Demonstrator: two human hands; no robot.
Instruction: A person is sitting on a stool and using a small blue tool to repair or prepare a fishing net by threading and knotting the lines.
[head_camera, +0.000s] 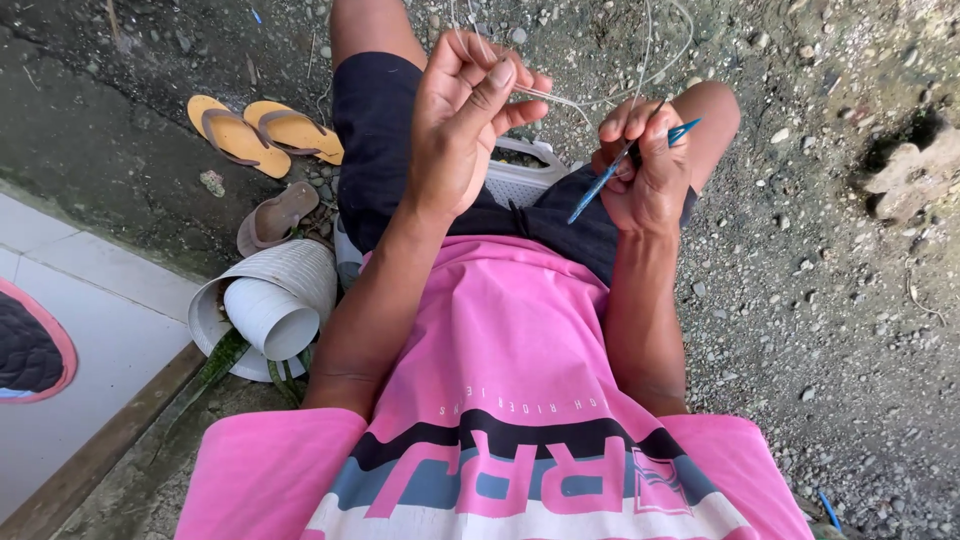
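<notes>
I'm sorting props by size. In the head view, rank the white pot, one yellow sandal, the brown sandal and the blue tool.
1. white pot
2. yellow sandal
3. brown sandal, partly hidden, so unsure
4. blue tool, long but thin, held in the right hand

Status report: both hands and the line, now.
Left hand pinching the thin white line, raised. Right hand closed on a blue netting needle. White basket between the knees; nothing blocking.

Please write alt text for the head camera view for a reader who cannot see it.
Seen from above, a seated person in a pink shirt pinches thin pale line in the left hand and holds a slim blue tool in the right hand. A white basket sits between the knees; yellow sandals lie on gravel.
</notes>
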